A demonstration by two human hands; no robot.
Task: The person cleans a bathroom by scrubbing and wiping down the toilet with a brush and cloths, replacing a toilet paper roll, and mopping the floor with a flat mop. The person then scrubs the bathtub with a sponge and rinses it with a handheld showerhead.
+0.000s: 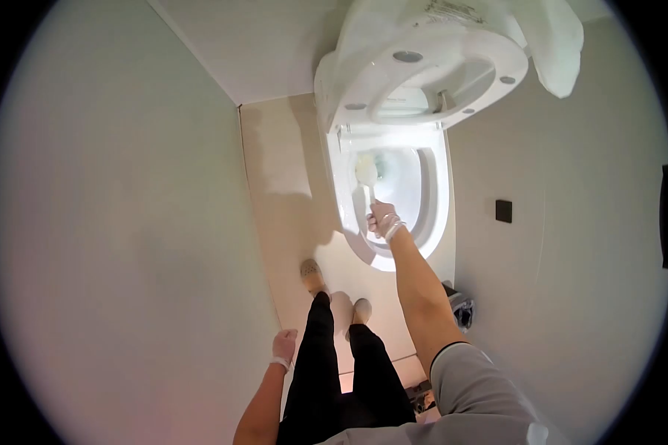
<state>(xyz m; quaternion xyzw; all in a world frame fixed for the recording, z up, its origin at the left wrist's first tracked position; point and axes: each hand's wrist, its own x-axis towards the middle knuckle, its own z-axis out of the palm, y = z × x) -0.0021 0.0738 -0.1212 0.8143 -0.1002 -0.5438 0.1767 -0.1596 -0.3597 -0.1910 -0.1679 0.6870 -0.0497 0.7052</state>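
Note:
My right hand (383, 219), in a thin clear glove, is closed around the handle of a white toilet brush (367, 172). The brush head is down inside the toilet bowl (439, 196), against the left part of its inner wall. Water shows beside the head. Both the toilet seat (473, 95) and the lid behind it are raised. My left hand (284, 345), also gloved, hangs low by my left leg with its fingers curled in; I see nothing held in it.
Walls stand close on both sides, with a dark square plate (503, 211) on the right one. A bin with a dark liner (462, 310) is right of the toilet, by my forearm. My clogs (313, 276) are on the beige floor. A white rounded shape (558, 55) hangs upper right.

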